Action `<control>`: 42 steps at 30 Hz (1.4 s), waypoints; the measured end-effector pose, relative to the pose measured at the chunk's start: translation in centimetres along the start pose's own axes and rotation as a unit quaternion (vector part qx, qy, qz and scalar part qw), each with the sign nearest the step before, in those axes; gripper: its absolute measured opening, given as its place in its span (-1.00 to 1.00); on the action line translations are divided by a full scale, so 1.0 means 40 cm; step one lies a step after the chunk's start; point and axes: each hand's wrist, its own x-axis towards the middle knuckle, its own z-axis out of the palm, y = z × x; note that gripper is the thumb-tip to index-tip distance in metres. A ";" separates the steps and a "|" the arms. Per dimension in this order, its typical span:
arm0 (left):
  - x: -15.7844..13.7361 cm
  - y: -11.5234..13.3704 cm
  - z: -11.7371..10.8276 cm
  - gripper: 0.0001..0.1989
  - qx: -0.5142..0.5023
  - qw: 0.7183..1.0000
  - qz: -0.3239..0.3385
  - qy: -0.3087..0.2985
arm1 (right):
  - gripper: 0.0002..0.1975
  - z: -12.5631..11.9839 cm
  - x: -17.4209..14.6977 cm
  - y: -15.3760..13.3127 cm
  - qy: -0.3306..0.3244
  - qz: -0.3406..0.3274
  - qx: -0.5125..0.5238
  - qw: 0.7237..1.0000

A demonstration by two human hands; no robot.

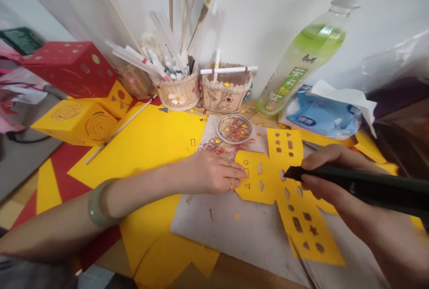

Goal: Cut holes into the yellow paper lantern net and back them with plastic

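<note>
A yellow cardboard cut-out (271,182) with flaps lies on a grey-white board (208,222). Several small shapes are cut through it: stars, rectangles, triangles, circles. On its left flap, under the fingers of my left hand (211,173), some shapes are only outlined. That hand lies flat with its fingers stretched, touching the flap's edge. My right hand (348,190) grips a black utility knife (362,184), its dark pointed tip at a hole near the middle of the cut-out. The blade itself is too small to make out.
Behind stand a round lid (234,129) with yellow scraps, two stick-sided holders (177,90) of pens and sticks, a green drink bottle (298,52) and a blue tissue pack (325,112). Left are a red box (72,68), a yellow box (77,121) and large yellow sheets (161,139).
</note>
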 end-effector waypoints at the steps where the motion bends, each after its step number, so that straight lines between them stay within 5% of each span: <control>1: 0.000 -0.006 0.000 -0.73 -0.013 1.000 0.002 -0.007 | -0.92 -0.001 0.000 -0.006 -0.011 -0.015 -0.001 1.000; 7: 0.007 -0.006 0.005 -0.81 -0.016 0.991 -0.129 0.014 | -0.96 0.024 0.004 -0.018 -0.091 -0.016 -0.006 0.996; 12: 0.027 0.023 -0.006 -0.81 -0.015 0.958 -0.284 -0.043 | -0.96 0.015 0.003 -0.030 -0.081 -0.002 -0.014 0.997; 19: 0.015 0.007 0.005 -0.85 -0.147 0.952 -0.263 -0.058 | -0.92 -0.027 0.013 -0.079 -0.079 -0.042 -0.030 0.996; 30: 0.018 -0.017 0.005 -0.94 -0.192 0.941 -0.276 -0.046 | -0.92 0.112 0.053 0.003 -0.162 -0.011 0.074 0.984; 42: 0.014 -0.020 0.012 -0.96 -0.212 0.932 -0.290 -0.045 | -0.95 0.130 0.047 0.038 -0.168 -0.029 0.067 0.983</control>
